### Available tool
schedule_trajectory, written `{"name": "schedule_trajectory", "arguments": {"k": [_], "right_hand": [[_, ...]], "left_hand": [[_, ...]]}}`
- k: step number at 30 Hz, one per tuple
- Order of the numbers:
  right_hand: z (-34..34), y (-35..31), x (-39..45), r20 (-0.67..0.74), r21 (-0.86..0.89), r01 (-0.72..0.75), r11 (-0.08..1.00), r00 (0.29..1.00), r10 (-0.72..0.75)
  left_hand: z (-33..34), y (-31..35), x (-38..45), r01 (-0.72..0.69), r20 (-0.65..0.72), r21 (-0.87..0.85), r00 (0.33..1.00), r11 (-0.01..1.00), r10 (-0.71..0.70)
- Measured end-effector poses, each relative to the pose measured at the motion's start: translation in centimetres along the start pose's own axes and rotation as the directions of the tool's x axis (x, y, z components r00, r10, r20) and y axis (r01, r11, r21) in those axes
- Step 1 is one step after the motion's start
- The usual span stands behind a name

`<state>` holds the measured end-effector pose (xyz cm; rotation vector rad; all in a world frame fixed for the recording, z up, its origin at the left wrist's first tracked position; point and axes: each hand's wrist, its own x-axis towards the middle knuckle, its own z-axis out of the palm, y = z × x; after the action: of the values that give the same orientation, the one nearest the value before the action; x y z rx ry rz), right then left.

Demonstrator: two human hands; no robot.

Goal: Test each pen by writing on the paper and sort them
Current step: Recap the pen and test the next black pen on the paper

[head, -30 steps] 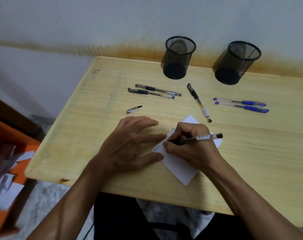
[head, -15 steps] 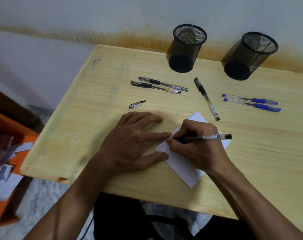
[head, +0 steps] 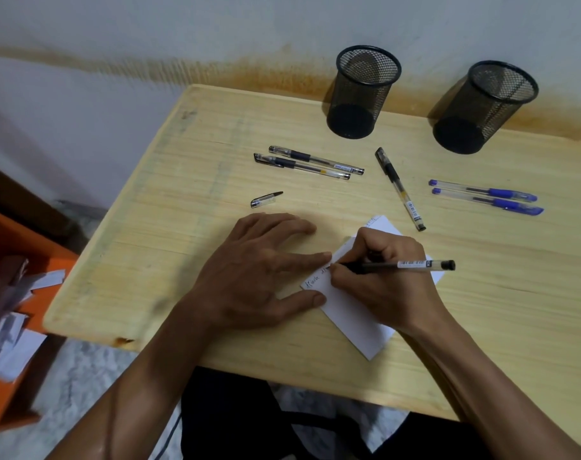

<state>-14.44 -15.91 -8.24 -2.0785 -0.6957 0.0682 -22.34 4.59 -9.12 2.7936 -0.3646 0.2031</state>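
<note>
Two hands are at work on a pale wooden table (head: 481,293), and I am partway through testing one pen. My right hand (head: 385,287) has its fingers curled round a clear-barrelled black pen (head: 415,264), the tip down on a small white slip of paper (head: 355,323) and the barrel pointing away toward three o'clock. A short line of handwriting already shows at the paper's left edge, so I judge this pen writes. My left hand (head: 249,270) lies flat and spread at nine o'clock of the paper, fingers straight, forefinger and thumb pressing the slip's edge to keep it from sliding; it grasps nothing. The loose cap (head: 266,199) of the pen lies at eleven o'clock of my left hand, apart from it. Beyond, at twelve o'clock, two capped black pens (head: 309,162) lie side by side; another black pen (head: 400,189) lies alone at one o'clock of the paper, its end just beside the slip's far corner; two blue pens (head: 485,195) lie together at two o'clock. Two black mesh cups stand against the wall, one (head: 363,91) at twelve o'clock and one (head: 485,106) at one o'clock; both look empty. Next, I judge, comes lifting the tip, reaching for the cap, closing the pen, then choosing a cup or pile for it.
</note>
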Motion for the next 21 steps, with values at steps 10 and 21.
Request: {"name": "schedule_trajectory", "arguments": {"k": [10, 21], "right_hand": [[-0.01, 0.01, 0.04, -0.028, 0.008, -0.026, 1.0, 0.999, 0.027], [-0.13, -0.25, -0.04, -0.077, 0.06, -0.114, 0.992, 0.99, 0.118]], "left_hand": [[0.07, 0.03, 0.02, 0.0, -0.011, -0.013, 1.0, 1.0, 0.0], [0.15, 0.11, -0.08, -0.001, -0.022, -0.027, 1.0, 1.0, 0.0]]}}
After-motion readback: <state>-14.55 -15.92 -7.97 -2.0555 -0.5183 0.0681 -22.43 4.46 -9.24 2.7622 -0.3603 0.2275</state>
